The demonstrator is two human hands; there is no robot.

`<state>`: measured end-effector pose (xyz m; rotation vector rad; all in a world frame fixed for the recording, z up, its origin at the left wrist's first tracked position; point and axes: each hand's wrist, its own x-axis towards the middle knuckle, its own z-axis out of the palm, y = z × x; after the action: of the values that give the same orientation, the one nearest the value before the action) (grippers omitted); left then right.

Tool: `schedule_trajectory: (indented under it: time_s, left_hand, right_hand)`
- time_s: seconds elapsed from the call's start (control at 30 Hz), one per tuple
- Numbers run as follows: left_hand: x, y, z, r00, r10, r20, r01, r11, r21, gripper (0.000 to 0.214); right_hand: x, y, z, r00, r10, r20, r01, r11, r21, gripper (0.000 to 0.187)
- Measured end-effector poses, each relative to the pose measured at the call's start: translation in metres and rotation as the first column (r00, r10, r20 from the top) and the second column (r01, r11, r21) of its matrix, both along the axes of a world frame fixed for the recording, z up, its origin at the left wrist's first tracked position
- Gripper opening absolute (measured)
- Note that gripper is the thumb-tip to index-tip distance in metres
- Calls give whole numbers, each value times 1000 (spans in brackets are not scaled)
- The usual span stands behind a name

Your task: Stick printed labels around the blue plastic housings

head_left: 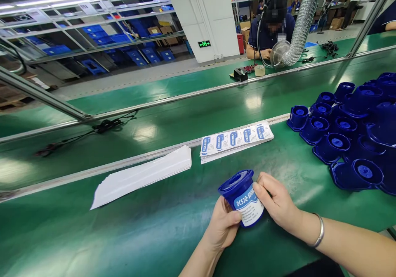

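My left hand is closed around a blue plastic pump housing, shaped like a cup with a flanged rim. It holds the housing tilted over the green bench. A blue-and-white label, printed "DC52Q-5000" as far as it shows, lies curved along its side. My right hand has its thumb and curled fingers at the label's right edge, against the housing; its fingertips are partly hidden. Beyond my hands lies a stack of label sheets with several similar labels. To its left is a pile of white paper strips.
Many more blue housings crowd the bench's right side. A metal rail runs behind the paper. Black cables lie farther back on the left. Across the bench, a person works beside a flexible silver duct.
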<state>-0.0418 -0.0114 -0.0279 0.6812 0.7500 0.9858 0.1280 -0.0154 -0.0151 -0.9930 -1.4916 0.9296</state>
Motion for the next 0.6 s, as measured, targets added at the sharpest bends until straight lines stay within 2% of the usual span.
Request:
schedule_trajectory:
  time_s: [0.2, 0.3, 0.43, 0.5, 0.6]
  left_hand:
    - [-3, -2, 1, 998, 55, -33, -55, 998, -4, 76]
    - [-4, -1, -1, 998, 63, -31, -63, 998, 0, 73]
    - [-5, 6, -8, 999, 50, -15, -50, 999, 0, 70]
    - [-6, 10, -9, 999, 41, 15, -41, 999, 3, 66]
    - [-6, 14, -6, 998, -25, 53, 26, 999, -23, 58]
  right_hand:
    - [-5, 0, -6, 970, 16, -244, -64, 980, -190, 39]
    - [-12, -1, -10, 911, 18, -412, -169, 928, -333, 43]
    - [-18, 0, -11, 859, -6, -511, -252, 865, -434, 47]
    - [-17, 3, -12, 847, -37, -530, -254, 848, -466, 48]
    - [-8, 12, -14, 867, -102, -488, -151, 879, -452, 44]
